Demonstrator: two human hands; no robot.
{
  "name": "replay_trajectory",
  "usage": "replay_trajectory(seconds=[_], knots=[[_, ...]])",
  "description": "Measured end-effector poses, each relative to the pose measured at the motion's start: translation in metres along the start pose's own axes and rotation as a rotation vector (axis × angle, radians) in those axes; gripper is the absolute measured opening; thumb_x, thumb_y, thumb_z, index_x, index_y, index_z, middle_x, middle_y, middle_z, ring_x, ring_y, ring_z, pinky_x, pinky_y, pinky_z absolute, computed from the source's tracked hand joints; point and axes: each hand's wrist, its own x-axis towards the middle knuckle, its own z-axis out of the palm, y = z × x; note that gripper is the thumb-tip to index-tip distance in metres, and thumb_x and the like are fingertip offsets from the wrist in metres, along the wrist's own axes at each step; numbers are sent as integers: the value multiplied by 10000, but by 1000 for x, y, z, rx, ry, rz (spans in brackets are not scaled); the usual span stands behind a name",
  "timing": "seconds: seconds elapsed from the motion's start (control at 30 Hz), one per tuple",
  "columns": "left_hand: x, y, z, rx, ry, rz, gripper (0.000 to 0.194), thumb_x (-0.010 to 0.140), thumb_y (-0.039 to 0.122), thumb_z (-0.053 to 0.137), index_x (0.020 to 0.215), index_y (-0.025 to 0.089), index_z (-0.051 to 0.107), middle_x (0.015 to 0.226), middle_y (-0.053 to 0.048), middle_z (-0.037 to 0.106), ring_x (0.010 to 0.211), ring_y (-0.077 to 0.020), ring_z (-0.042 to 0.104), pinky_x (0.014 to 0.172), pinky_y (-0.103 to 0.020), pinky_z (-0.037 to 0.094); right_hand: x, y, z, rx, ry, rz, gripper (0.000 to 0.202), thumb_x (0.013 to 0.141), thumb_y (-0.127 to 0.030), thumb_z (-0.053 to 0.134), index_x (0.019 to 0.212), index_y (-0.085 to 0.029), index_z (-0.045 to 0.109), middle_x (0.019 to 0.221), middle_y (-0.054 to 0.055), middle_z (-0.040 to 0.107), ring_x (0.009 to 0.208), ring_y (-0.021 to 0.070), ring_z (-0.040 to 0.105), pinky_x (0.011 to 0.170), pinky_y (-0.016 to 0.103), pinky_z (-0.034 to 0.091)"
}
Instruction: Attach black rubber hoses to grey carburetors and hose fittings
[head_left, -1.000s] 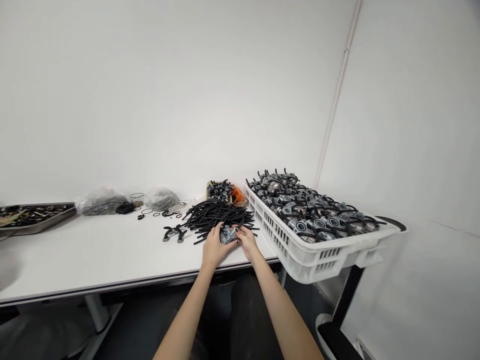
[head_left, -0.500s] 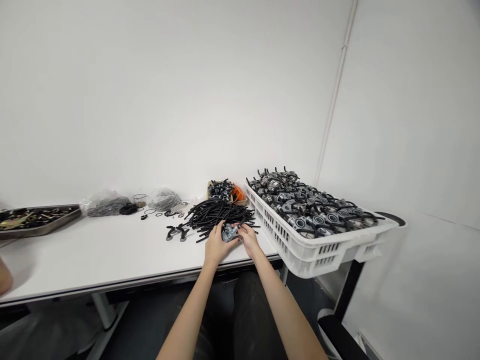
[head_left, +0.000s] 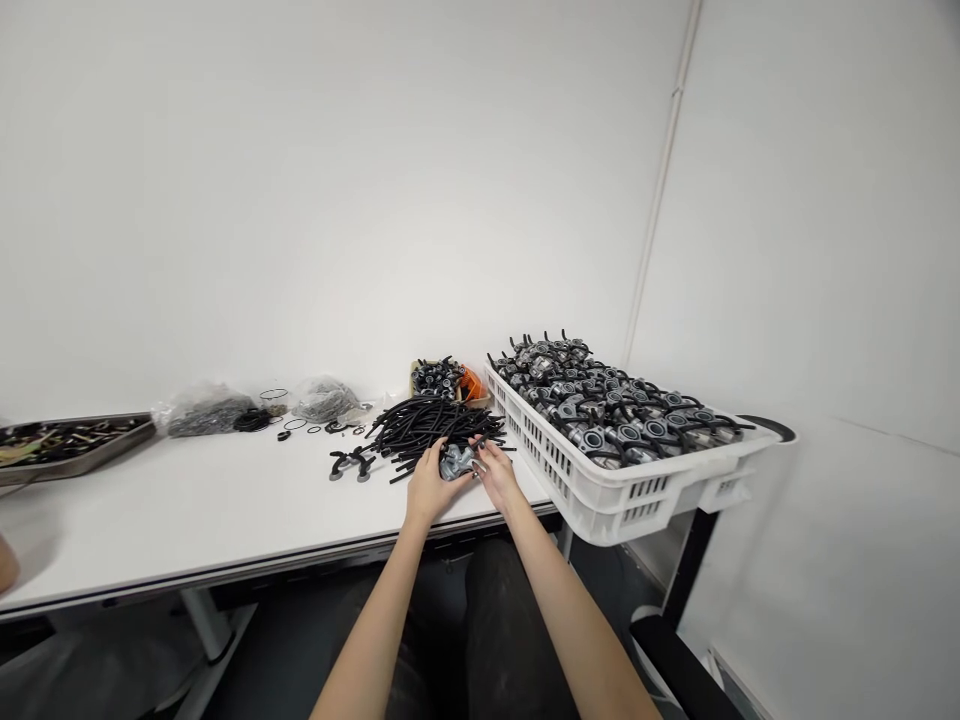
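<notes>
A small silver metal part [head_left: 456,461] is held between my two hands above the front edge of the white table. My left hand [head_left: 429,490] wraps round its left side. At the right side of the part, my right hand [head_left: 496,476] pinches a small dark piece, perhaps a hose end, against it. Just behind both hands lies a loose pile of short black hoses [head_left: 427,425]. Two dark curved fittings [head_left: 351,463] lie to the left of my left hand.
A white crate [head_left: 600,500] full of similar metal parts is at the right. Behind the hoses are a bin of fittings [head_left: 437,378] and an orange container [head_left: 471,384]. Plastic bags [head_left: 206,410], black rings and a metal tray [head_left: 97,462] lie left. Another person's arm [head_left: 6,565] shows at the left edge.
The view has shifted slightly. My right fingers have moved up a little on the metal part, and a dark piece now shows at their tips. My left hand keeps its hold.
</notes>
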Motion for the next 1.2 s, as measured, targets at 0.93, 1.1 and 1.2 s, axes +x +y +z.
replay_trajectory(seconds=[0.93,1.1,1.2], knots=[[14,-29,9,-341,29,36,354,930,387,537,1206,171,585,1260,-104,600,1172,-256,563,1009,-526,430,0,1,5,-16,-16,-61,259,602,-327,824,809,-213,720,940,64,764,871,201,682,724,296,516],[14,-29,9,-365,18,36,355,929,384,540,1211,173,583,1268,-105,595,1177,-258,558,1011,-528,428,3,3,4,-17,0,-78,251,583,-321,828,773,-199,719,887,66,767,872,209,691,775,316,522],[14,-28,9,-371,13,31,354,930,385,538,1209,174,584,1275,-105,591,1181,-258,556,1013,-528,425,5,5,3,-14,14,-86,247,569,-306,831,754,-199,706,856,61,767,860,213,695,779,326,524]])
